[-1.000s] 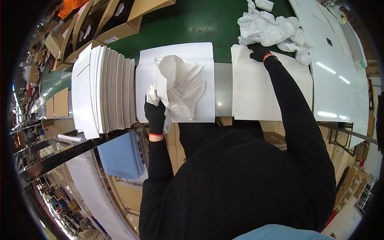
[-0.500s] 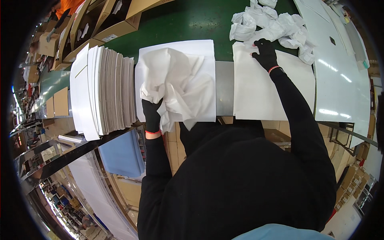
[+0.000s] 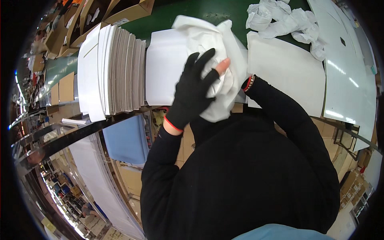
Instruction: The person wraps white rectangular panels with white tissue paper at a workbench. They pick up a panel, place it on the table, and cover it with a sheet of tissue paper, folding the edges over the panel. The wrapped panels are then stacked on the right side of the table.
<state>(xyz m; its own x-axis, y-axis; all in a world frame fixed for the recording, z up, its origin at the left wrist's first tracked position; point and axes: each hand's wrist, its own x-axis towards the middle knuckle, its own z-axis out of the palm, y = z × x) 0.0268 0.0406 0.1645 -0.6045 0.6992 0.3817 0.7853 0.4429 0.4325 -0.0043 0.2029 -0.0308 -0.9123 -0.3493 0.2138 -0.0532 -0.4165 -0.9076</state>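
Both my hands wear black gloves with cut fingertips. My left hand (image 3: 194, 90) presses its spread fingers against a crumpled sheet of white tissue paper (image 3: 210, 44), lifted off the bench in front of my chest. My right hand (image 3: 243, 85) is almost wholly hidden behind that paper; only the wrist with a red-beaded band shows, and it seems to grip the paper from the far side. Under the paper lies a flat white card sheet (image 3: 166, 68) on the green bench top (image 3: 188, 10).
A thick stack of white card sheets (image 3: 116, 68) stands on edge at the left. Another flat white sheet (image 3: 286, 70) lies at the right, with a heap of crumpled tissue papers (image 3: 280, 18) behind it. Brown cartons (image 3: 120, 10) line the far left. A long white panel (image 3: 346, 68) is far right.
My right hand left the tissue heap at the right and came to the middle. Both hands have raised the tissue paper off the flat sheet and bunched it between them.
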